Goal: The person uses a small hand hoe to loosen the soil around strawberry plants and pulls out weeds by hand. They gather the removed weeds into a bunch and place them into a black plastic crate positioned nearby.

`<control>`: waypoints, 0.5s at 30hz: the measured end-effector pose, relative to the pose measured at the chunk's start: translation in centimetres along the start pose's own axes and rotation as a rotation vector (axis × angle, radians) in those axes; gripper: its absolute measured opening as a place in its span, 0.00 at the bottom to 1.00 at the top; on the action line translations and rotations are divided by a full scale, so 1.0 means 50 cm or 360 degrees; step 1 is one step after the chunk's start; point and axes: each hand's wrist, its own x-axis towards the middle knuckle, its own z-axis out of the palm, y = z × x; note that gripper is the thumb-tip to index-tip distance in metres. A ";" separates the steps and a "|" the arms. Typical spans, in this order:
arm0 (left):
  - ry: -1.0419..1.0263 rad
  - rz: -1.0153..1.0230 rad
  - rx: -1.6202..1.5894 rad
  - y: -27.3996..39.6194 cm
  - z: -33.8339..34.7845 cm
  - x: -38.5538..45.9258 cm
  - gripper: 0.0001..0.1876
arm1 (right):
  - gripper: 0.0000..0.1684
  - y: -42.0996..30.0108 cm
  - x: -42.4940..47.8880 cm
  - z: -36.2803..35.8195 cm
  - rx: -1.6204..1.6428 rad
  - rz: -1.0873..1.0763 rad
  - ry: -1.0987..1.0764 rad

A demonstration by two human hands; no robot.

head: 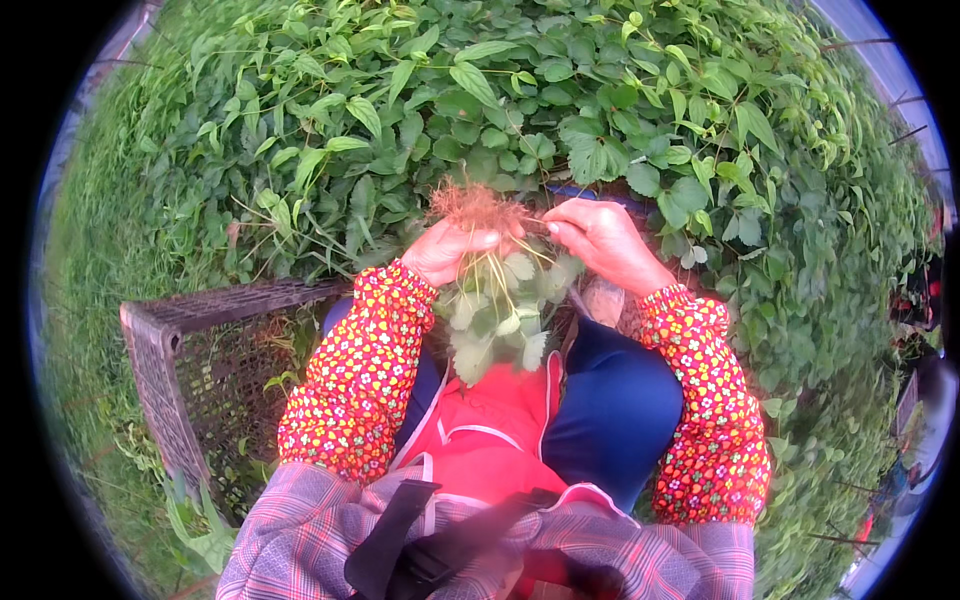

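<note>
My left hand [448, 249] is closed around a bundle of uprooted strawberry plants [495, 300]. The reddish-brown roots [474, 205] stick up above that hand, and the leaves hang down towards my lap. Beside it, my right hand [602, 238] pinches a thin stem or root [534, 220] between thumb and forefinger at the right edge of the bundle. Both hands are in front of my knees, just short of the leafy bed [480, 112].
At my left stands a dark plastic mesh crate [225, 390] with some green plants in it. Dense strawberry foliage and taller weeds [360, 112] spread ahead and to both sides. A blue strip [600, 195] shows behind my right hand. Thin rods [855, 43] stick out at the right rim.
</note>
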 end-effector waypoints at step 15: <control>0.0061 0.0084 0.0268 -0.016 0.037 0.005 0.18 | 0.09 0.038 0.009 0.023 -0.0427 0.0389 0.0229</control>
